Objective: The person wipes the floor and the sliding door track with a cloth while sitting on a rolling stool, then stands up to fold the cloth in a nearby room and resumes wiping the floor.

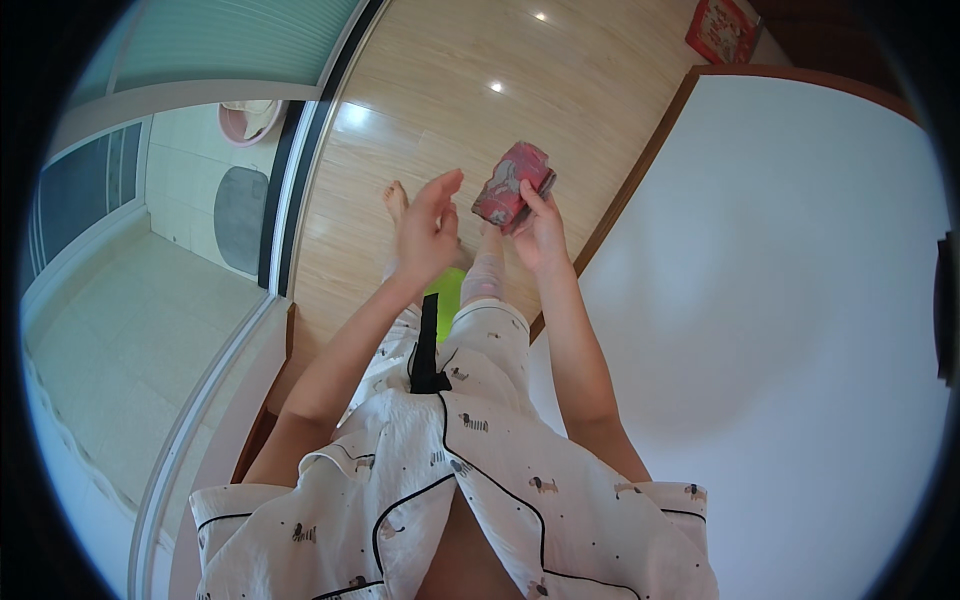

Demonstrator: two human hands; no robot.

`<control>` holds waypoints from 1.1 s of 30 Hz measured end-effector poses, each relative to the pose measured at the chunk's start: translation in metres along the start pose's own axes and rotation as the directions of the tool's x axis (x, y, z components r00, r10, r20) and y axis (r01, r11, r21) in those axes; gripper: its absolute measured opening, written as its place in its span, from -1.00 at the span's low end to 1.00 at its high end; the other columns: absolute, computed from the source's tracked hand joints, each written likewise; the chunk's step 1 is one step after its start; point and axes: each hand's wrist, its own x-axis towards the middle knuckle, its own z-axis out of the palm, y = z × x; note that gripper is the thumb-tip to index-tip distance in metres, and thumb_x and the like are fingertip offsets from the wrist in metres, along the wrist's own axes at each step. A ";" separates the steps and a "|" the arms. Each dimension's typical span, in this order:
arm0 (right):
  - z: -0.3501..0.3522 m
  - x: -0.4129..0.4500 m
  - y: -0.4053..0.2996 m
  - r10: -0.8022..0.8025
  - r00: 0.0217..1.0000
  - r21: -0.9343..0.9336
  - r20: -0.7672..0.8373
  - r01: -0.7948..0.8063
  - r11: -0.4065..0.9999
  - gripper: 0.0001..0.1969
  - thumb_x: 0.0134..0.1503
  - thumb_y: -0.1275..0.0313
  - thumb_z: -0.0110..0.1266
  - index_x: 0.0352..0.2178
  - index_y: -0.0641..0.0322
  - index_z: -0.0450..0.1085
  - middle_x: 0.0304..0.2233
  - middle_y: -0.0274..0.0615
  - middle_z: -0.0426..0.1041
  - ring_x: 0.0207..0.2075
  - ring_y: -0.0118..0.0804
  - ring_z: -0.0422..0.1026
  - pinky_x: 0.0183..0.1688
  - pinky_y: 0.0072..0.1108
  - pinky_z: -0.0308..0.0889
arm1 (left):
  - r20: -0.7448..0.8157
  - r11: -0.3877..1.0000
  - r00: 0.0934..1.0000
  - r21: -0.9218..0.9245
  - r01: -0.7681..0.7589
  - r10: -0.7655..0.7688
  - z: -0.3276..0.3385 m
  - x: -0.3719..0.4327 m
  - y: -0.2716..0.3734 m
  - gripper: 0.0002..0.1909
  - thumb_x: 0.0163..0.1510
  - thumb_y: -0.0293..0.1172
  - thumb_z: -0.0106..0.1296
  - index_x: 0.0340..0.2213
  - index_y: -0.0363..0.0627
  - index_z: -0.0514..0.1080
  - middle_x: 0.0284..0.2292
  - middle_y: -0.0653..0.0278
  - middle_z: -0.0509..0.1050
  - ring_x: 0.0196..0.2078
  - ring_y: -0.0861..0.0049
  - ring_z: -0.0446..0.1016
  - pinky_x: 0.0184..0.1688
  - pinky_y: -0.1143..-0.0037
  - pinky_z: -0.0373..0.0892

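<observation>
A folded red-and-grey patterned bundle (514, 186), perhaps cloth, is held up in front of my legs. My right hand (538, 229) grips its lower right edge, thumb on top and the other fingers partly hidden behind it. To the left of the bundle, my left hand (433, 229) is raised with nothing in it. Its fingers are slightly bent and apart, and a small gap separates them from the bundle. Below my hands, a bright green object (448, 296) shows between my legs; most of it is hidden, so its kind is unclear.
Pale wood flooring (442, 82) runs ahead of me. A white wall (750, 285) with a brown baseboard (637, 172) rises on the right. At left, a sliding door track (289, 195) borders a tiled area with a grey mat (241, 219) and a pink basin (250, 135) holding cloth.
</observation>
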 end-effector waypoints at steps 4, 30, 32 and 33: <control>0.000 0.003 -0.002 0.021 0.999 0.008 0.026 -0.021 1.000 -0.58 0.27 0.38 0.07 0.12 0.21 0.24 0.02 -0.14 0.46 0.05 -0.16 0.45 0.09 -0.28 0.40 | -0.048 0.997 0.998 -0.066 0.034 -0.037 -0.016 0.011 -0.007 -0.52 0.19 -0.76 -0.27 0.13 -0.29 0.30 0.08 0.10 0.43 0.19 0.42 0.38 0.22 0.47 0.29; -0.006 0.012 0.003 0.181 0.983 0.063 0.039 -0.183 0.981 -0.52 0.17 0.36 0.03 0.11 0.27 0.25 0.06 -0.07 0.43 0.09 -0.05 0.40 0.20 -0.20 0.26 | -0.153 0.735 0.844 -0.585 0.343 -0.515 -0.065 -0.013 -0.025 -0.71 0.17 -0.63 -0.05 -0.05 -0.33 0.44 -0.09 0.15 0.53 -0.05 0.47 0.53 0.01 0.52 0.43; -0.004 0.010 -0.001 0.176 0.983 0.060 0.053 -0.179 0.982 -0.51 0.17 0.35 0.03 0.12 0.28 0.25 0.06 -0.06 0.43 0.09 -0.05 0.40 0.19 -0.20 0.26 | -0.175 0.719 0.833 -0.615 0.324 -0.526 -0.078 -0.012 -0.028 -0.70 0.17 -0.64 -0.06 -0.06 -0.34 0.44 -0.10 0.14 0.53 -0.05 0.47 0.53 0.01 0.51 0.43; -0.001 0.009 -0.002 0.169 0.983 0.062 0.074 -0.174 0.983 -0.51 0.17 0.35 0.03 0.12 0.29 0.25 0.05 -0.05 0.43 0.09 -0.04 0.40 0.19 -0.20 0.26 | -0.202 0.730 0.830 -0.610 0.309 -0.520 -0.086 -0.012 -0.029 -0.70 0.17 -0.64 -0.07 -0.06 -0.34 0.44 -0.10 0.14 0.53 -0.05 0.47 0.53 0.01 0.51 0.43</control>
